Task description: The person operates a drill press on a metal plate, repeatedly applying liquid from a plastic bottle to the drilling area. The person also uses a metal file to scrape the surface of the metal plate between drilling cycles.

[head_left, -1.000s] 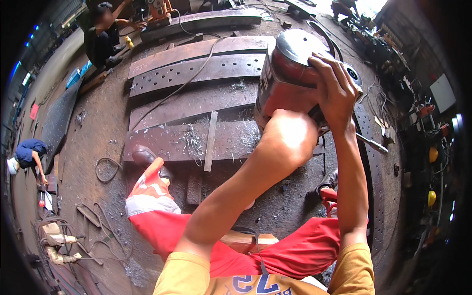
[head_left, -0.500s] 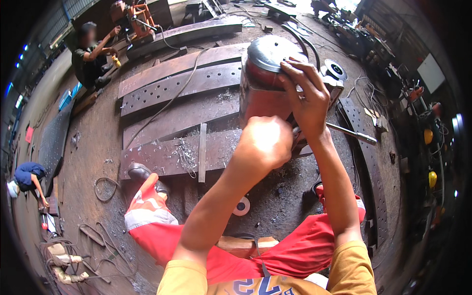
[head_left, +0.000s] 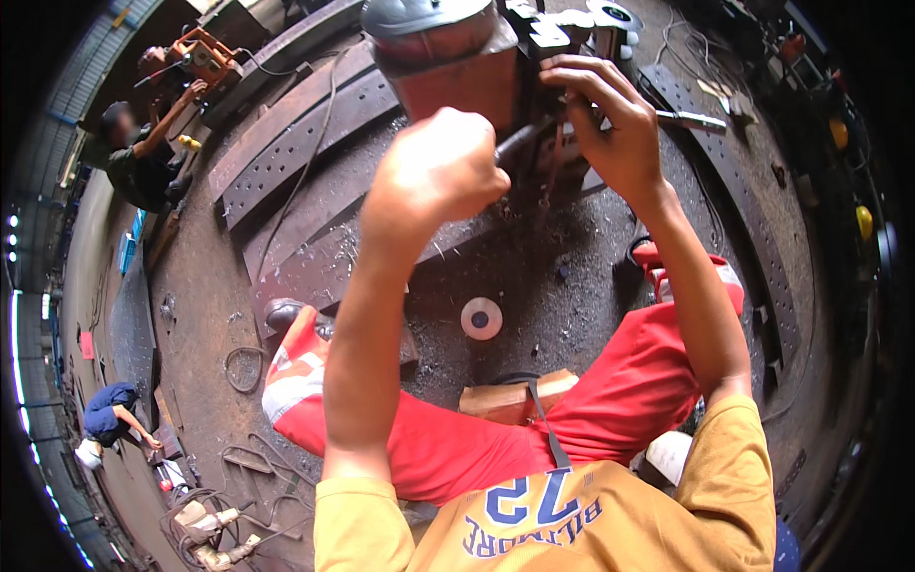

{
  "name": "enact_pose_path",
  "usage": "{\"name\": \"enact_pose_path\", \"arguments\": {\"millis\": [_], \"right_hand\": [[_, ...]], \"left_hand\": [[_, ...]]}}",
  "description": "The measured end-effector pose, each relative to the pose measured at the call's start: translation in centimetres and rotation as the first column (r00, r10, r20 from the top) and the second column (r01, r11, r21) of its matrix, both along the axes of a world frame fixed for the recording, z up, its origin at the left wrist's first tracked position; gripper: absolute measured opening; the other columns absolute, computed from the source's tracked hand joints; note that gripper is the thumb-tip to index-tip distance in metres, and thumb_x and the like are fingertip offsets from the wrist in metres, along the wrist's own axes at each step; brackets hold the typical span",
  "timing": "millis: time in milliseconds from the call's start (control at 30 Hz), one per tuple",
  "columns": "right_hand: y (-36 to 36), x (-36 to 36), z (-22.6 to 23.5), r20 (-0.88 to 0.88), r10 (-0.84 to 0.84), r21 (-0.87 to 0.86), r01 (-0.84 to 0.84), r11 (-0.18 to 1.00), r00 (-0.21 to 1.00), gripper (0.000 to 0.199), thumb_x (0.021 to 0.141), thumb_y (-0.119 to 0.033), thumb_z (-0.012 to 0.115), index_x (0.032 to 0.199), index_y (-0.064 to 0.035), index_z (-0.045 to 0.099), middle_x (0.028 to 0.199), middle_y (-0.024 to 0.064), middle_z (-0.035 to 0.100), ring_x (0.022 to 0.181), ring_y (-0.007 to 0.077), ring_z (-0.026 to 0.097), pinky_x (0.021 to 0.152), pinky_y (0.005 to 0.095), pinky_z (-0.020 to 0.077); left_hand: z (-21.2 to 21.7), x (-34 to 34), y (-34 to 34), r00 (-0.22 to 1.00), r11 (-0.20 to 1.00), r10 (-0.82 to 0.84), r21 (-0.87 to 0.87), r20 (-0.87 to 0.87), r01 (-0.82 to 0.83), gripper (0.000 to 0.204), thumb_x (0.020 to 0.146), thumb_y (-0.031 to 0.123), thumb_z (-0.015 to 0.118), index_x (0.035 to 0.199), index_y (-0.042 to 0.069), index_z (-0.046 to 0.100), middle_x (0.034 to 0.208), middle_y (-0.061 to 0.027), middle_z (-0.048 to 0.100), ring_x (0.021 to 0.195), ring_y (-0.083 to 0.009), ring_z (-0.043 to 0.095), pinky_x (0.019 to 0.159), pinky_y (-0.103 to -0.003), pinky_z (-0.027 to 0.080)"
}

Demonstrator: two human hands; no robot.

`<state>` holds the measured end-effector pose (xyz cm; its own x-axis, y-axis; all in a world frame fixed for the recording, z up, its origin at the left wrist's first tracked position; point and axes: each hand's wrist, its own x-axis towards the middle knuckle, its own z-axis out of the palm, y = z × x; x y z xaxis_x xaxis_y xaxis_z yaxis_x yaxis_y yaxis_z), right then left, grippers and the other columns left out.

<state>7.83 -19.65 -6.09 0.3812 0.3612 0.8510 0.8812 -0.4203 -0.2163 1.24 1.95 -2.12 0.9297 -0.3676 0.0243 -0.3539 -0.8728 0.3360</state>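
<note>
The person wears a mustard-yellow T-shirt (head_left: 648, 520) with short, loose sleeves (head_left: 729, 453) and dark blue block print (head_left: 519, 505) edged in a paler tone across the front. A narrow dark strap (head_left: 553, 434) runs down from it over bright red trousers (head_left: 610, 372), whose lower legs carry pale greyish bands (head_left: 283, 393). Dark boots (head_left: 283, 315) show below. The forearms, left grip (head_left: 438, 172) and right grip (head_left: 612, 122) are bare.
</note>
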Motion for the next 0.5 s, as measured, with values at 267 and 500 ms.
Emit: {"name": "enact_pose_path", "arguments": {"millis": [267, 500], "right_hand": [[-4.0, -5.4, -19.4, -0.836, -0.306, -0.475, -0.322, 0.819, 0.455, 0.039, 0.08, -0.017, 0.076, 0.116, -0.0066, 0.067, 0.105, 0.015, 0.072, 0.099, 0.0339, 0.07, 0.086, 0.0436, 0.0563], [1.7, -16.3, -36.9, -0.94, -0.068, -0.21, -0.409, 0.888, 0.335, 0.128, 0.058, -0.034, 0.094, 0.16, -0.0139, 0.019, 0.15, 0.0226, 0.043, 0.139, 0.0375, 0.043, 0.117, 0.0493, 0.0341]], "left_hand": [[0.3, 1.7, -0.8, 0.925, 0.982, 0.151, 0.162, -0.347, -0.1, 0.034, 0.081, 0.022, 0.066, 0.099, -0.007, 0.071, 0.062, -0.0124, 0.062, 0.052, -0.0149, 0.061, 0.055, -0.033, 0.053], [0.2, 1.3, -0.8, 0.966, 0.991, 0.121, 0.09, -0.229, -0.103, 0.035, 0.076, 0.019, 0.064, 0.099, -0.007, 0.07, 0.066, -0.0178, 0.063, 0.059, -0.0212, 0.064, 0.063, -0.037, 0.053]]}}
